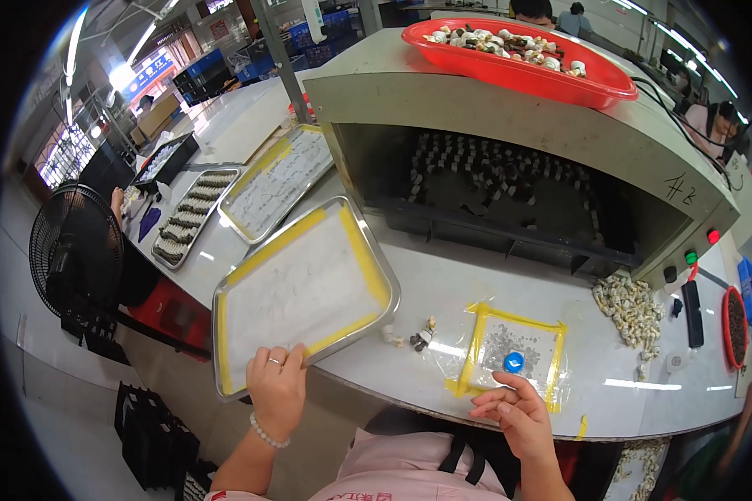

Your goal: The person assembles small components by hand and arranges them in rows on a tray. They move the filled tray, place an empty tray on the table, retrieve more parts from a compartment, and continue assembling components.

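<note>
My left hand [277, 391] is closed on the near rim of a shallow metal tray [305, 271], fingers over the edge. The tray lies tilted, partly past the table edge, lined with a white sheet bordered by yellow tape. My right hand [522, 417] hovers at the table's front edge, fingers loosely apart with nothing visible in them. Just beyond it is a small round blue cap [514, 361] on a white square pad [546, 342] taped down in yellow and marked with grey smudges. Between the tray and the pad sit a few small black-and-white figures [424, 336].
A box-shaped machine [493, 104] holds a black bin [510, 246] of small pieces; on top rests a red tray [526, 82] of figures. Pale pieces [629, 313] are heaped at right. More trays [280, 179] lie behind mine. A black fan [75, 250] stands left. People work farther back.
</note>
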Tool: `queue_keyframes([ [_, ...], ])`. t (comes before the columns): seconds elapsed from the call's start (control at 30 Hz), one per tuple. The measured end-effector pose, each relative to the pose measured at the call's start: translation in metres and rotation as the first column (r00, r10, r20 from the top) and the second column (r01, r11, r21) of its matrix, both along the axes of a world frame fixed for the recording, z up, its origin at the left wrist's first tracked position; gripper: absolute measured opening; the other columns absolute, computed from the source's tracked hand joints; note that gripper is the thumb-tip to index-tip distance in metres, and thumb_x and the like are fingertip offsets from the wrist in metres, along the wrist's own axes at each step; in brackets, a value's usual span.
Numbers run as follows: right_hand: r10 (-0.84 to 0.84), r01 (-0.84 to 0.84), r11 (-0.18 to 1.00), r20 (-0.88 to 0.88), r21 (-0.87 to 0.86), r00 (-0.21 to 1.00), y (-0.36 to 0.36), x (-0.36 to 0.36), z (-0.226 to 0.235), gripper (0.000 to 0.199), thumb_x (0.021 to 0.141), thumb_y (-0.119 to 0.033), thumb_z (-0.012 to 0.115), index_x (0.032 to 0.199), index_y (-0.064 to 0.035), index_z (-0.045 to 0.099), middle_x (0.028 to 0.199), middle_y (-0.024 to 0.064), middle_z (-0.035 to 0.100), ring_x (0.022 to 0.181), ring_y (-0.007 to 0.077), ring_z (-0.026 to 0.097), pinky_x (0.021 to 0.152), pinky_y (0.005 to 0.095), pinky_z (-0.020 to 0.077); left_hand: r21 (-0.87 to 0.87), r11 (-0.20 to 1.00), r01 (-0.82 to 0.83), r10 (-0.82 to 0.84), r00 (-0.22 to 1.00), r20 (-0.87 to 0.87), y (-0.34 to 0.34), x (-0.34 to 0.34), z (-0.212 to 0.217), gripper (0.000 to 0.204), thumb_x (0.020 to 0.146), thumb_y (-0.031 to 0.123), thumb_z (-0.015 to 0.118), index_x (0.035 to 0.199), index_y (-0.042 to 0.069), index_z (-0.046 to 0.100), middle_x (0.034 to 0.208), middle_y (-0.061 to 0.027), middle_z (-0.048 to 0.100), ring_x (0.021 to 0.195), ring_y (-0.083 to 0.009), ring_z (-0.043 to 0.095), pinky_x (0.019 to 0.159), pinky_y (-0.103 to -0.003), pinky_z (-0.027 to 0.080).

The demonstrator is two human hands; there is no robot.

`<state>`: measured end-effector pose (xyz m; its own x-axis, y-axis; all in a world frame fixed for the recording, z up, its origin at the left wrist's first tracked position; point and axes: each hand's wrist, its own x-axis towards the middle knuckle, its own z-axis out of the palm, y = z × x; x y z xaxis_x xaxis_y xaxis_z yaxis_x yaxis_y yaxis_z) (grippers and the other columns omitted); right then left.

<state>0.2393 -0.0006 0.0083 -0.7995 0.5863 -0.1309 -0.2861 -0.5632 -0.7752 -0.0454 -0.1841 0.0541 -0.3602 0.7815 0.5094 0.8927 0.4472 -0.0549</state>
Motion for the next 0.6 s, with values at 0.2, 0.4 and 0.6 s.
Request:
queue_keyframes([
  [0.2,-0.068,0.067,0.998,-0.014,-0.014,0.998,0.008,0.012,-0.009,0.039,0.092,0.002,0.047,0.13,0.0036,0.044,0.108,0.0219,0.062,0.099,0.0291,0.064,0.092,0.042,0.0504,-0.076,0.996,-0.048,0.054,0.996,0.072,0.009,0.012,0.0,0.02,0.074,0.007,0.068,0.094,0.003,0.067,0.075,-0.0058,0.054,0.071,-0.0249,0.052,0.06,-0.038,0.04],
  [0.4,-0.041,0.028,0.994,0.125,0.109,0.991,0.01,0.001,0.005,0.032,0.092,0.0,0.051,0.123,0.0036,0.051,0.107,0.0183,0.064,0.095,0.0254,0.065,0.089,0.0389,0.0509,-0.023,0.994,-0.106,0.107,0.992,0.06,0.023,-0.002,-0.003,0.018,0.076,0.007,0.066,0.094,0.004,0.066,0.076,-0.0063,0.055,0.071,-0.0248,0.054,0.058,-0.038,0.043],
  [0.6,-0.124,-0.269,0.158,0.289,0.95,0.949,0.02,-0.099,0.044,0.034,0.082,-0.01,0.065,0.114,-0.0024,0.058,0.106,0.016,0.06,0.102,0.0315,0.057,0.092,0.0395,0.0466,-0.013,0.991,-0.137,0.137,0.984,0.113,0.046,-0.009,-0.004,0.011,0.078,0.007,0.063,0.088,0.005,0.064,0.078,-0.008,0.055,0.074,-0.026,0.056,0.06,-0.039,0.046],
])
